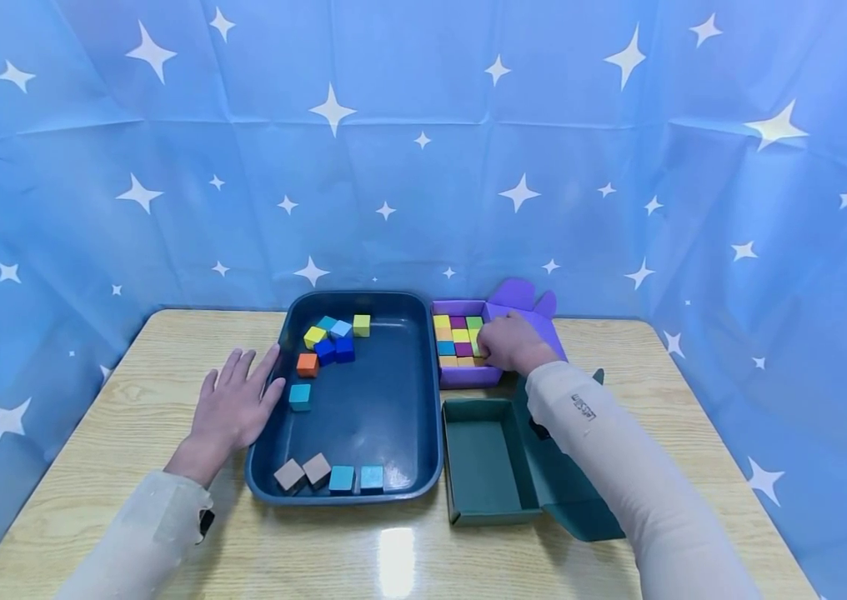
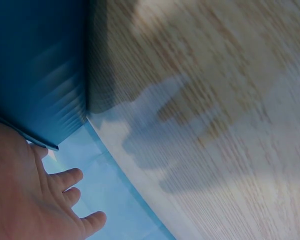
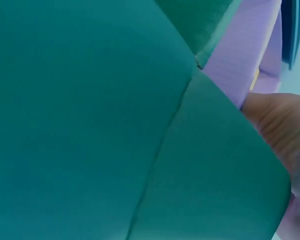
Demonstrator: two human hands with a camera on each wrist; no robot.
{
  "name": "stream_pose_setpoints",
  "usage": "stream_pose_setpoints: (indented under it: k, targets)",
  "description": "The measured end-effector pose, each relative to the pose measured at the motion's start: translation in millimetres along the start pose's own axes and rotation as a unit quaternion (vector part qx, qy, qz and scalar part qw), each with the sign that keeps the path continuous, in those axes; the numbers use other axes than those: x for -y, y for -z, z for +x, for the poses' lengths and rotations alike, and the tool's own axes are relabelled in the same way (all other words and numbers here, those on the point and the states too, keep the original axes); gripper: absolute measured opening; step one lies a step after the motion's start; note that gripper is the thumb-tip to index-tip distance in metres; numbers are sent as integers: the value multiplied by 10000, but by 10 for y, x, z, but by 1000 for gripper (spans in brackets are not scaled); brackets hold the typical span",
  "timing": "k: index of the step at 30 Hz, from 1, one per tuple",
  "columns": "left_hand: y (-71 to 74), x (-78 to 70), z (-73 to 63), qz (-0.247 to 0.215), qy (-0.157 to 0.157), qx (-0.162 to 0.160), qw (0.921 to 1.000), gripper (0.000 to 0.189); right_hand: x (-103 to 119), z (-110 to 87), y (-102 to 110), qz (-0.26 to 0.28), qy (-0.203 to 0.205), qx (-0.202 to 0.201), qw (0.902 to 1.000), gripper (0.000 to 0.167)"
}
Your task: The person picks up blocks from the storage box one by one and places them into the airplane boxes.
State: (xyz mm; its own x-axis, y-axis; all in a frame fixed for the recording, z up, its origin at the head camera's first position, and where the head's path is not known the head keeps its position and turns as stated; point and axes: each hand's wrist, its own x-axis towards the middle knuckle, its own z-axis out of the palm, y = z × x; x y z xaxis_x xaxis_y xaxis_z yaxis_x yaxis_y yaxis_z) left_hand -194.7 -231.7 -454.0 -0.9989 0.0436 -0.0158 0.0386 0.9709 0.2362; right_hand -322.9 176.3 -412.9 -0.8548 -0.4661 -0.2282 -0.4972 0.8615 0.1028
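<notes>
My left hand (image 1: 236, 404) lies at the left rim of a dark blue tray (image 1: 393, 400), fingers spread and thumb over the edge. In the left wrist view the same hand (image 2: 35, 190) is beside the tray's outer wall (image 2: 40, 65). My right hand (image 1: 511, 342) reaches into a purple box (image 1: 471, 379) filled with rows of coloured cubes (image 1: 461, 336). Its fingers bend down at the right-hand cubes; the fingertips are hidden, so whether they pinch a cube cannot be seen. In the right wrist view a green flap (image 3: 115, 125) covers most of the hand's work.
Several loose cubes lie in the tray, among them an orange cube (image 1: 307, 365), a teal cube (image 1: 299, 397) and a wooden cube (image 1: 290, 476). An open dark green box (image 1: 487, 508) stands below the purple one, its lid (image 1: 581, 500) spread rightward under my right forearm.
</notes>
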Motion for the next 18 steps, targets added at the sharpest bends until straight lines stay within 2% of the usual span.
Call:
stream_pose_setpoints:
  k: [4,7,13,18]
  targets:
    - [-3,4,0,-14,-15,-8,10000,64,-12,-15,-26,11,99,-117,9999,47]
    - [-8,1,3,-18,-21,-3,10000,64,-19,-26,-32,46,109,-123,9999,43]
    - [-7,-2,7,-7,-29,27,10000,64,-27,-42,32,284,7,-380,9989,13]
    - [0,-1,-2,-19,-13,10,10000,64,98,-82,179,336,-12,-662,9972,35]
